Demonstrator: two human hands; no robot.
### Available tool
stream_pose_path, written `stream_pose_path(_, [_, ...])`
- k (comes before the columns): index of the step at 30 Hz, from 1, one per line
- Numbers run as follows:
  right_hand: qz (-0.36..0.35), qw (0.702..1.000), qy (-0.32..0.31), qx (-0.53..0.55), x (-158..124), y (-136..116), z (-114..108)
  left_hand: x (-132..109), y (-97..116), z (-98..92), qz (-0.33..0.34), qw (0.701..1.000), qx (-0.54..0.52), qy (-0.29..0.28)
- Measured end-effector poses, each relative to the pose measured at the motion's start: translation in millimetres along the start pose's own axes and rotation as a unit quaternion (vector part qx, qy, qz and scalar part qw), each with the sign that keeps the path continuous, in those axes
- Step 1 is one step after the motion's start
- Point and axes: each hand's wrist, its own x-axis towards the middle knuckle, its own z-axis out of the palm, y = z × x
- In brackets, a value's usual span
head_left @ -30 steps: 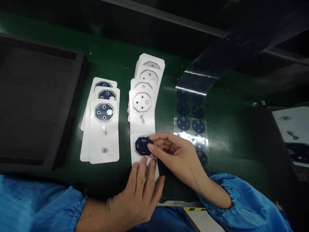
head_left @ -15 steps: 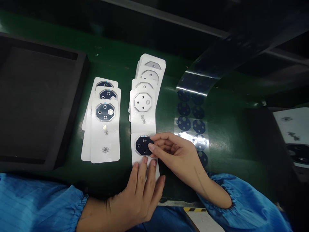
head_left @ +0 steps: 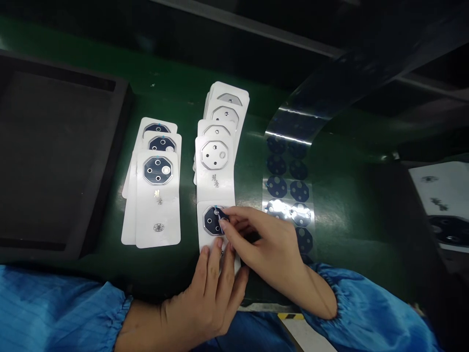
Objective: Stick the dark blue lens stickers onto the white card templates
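Note:
Just in front of me a white card (head_left: 202,245) lies on the green table, with a dark blue octagonal sticker (head_left: 209,226) in its silver octagonal frame. The sticker has small round holes, and its right edge is bent up off the card. My right hand (head_left: 269,242) pinches that raised edge between thumb and forefinger. My left hand (head_left: 216,293) lies with fingers stretched over the card's lower part, fingertips just below the octagon. The fingers hide much of the card's print.
Overlapping white cards with pale octagons (head_left: 215,154) lie beyond my hands. Left of them are several cards with dark octagons (head_left: 158,215). A clear strip of dark octagonal stickers (head_left: 276,187) curves up at right. A black tray (head_left: 106,171) stands left; another card (head_left: 443,190) lies far right.
My right hand has shifted slightly left. The sticker sits more squarely in the frame, and its right edge is now bent upward. My left hand has stayed nearly still.

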Motion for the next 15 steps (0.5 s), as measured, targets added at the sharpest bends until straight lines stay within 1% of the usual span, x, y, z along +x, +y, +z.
stream_pose_path(1, [-0.047, 0.997, 0.006, -0.065, -1, -1, 1, 0, -2, -0.7, 0.012, 1.0, 0.001, -0.003])
stream_pose_path(3, [-0.113, 0.976, 0.004, -0.184, 0, -3, 1, 0, -6, -1.8, 0.038, 0.999, 0.006, -0.01])
stream_pose_path(5, [-0.134, 0.954, -0.007, -0.268, 4, -3, 0, 0, -8, -2.0, 0.05, 0.999, 0.012, -0.014])
stream_pose_path(7, [-0.123, 0.943, -0.007, -0.309, 8, -1, -1, 0, -8, -1.5, 0.05, 0.998, 0.017, -0.016])
stream_pose_path(9, [-0.102, 0.949, -0.014, -0.299, 11, 3, -1, 0, -8, -1.0, 0.049, 0.999, 0.017, -0.017])
stream_pose_path(12, [-0.059, 0.969, -0.045, -0.235, 15, 9, 0, 0, -8, -1.2, 0.048, 0.999, 0.009, -0.019])
stream_pose_path(15, [-0.003, 0.979, -0.069, -0.19, 19, 12, 2, -1, -9, -1.9, 0.053, 0.998, 0.004, -0.017])
